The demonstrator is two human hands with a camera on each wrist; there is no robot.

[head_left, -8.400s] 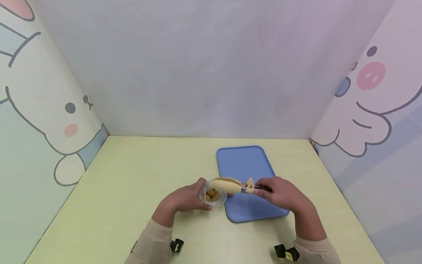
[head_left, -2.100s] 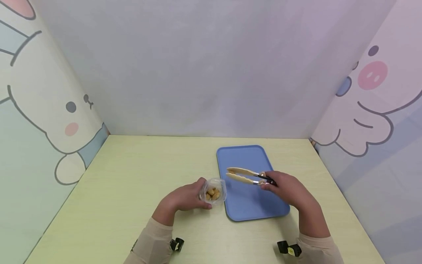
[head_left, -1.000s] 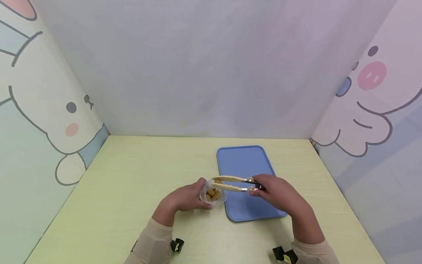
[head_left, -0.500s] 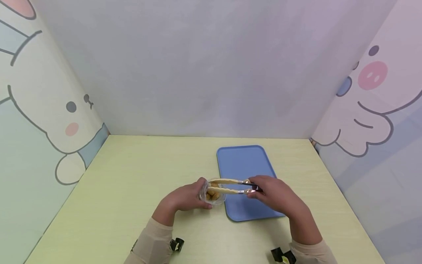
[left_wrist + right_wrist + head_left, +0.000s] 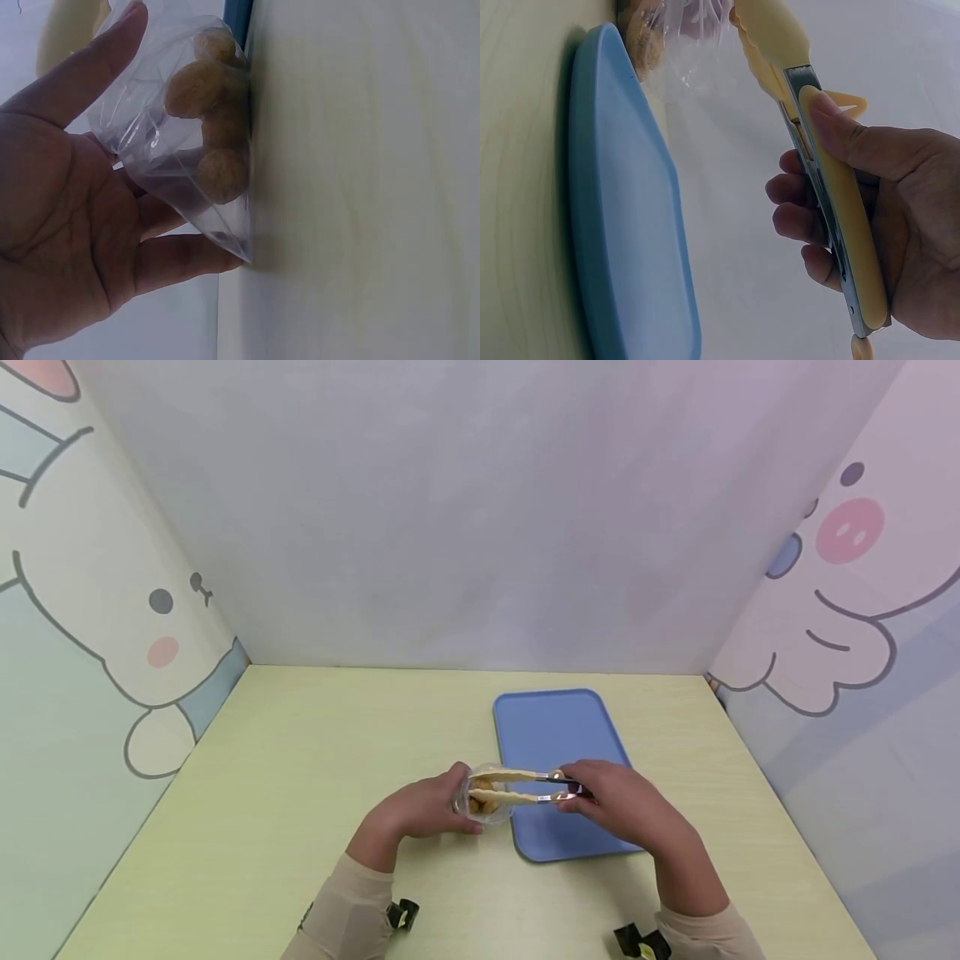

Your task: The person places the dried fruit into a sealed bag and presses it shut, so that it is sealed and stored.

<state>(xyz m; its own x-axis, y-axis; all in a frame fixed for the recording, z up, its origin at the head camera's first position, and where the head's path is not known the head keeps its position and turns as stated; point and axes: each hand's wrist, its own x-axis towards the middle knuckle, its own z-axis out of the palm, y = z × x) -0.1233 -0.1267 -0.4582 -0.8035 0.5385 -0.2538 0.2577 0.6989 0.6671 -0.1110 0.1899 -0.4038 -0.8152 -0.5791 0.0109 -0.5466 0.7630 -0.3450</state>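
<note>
My left hand (image 5: pixel 423 806) grips a clear plastic bag (image 5: pixel 146 124) standing on the table, thumb on one side and fingers on the other. Several brown rounded food pieces (image 5: pixel 199 88) lie in the bottom of the bag; I cannot tell their kind. My right hand (image 5: pixel 618 800) holds cream-tipped tongs (image 5: pixel 517 775) by their handles, thumb on one arm and fingers round the other. In the head view the parted tips are over the bag's mouth, above the pieces. Whether the tips touch a piece is not clear.
A blue tray (image 5: pixel 562 727) lies on the pale wooden table (image 5: pixel 360 735), just right of the bag and partly under the right hand. A grey wall (image 5: pixel 465 527) closes off the back, with cartoon-printed walls at both sides.
The tongs were over the tray about two seconds ago. They have since moved left to the bag's mouth, with their arms parted. The left hand and bag have stayed in place.
</note>
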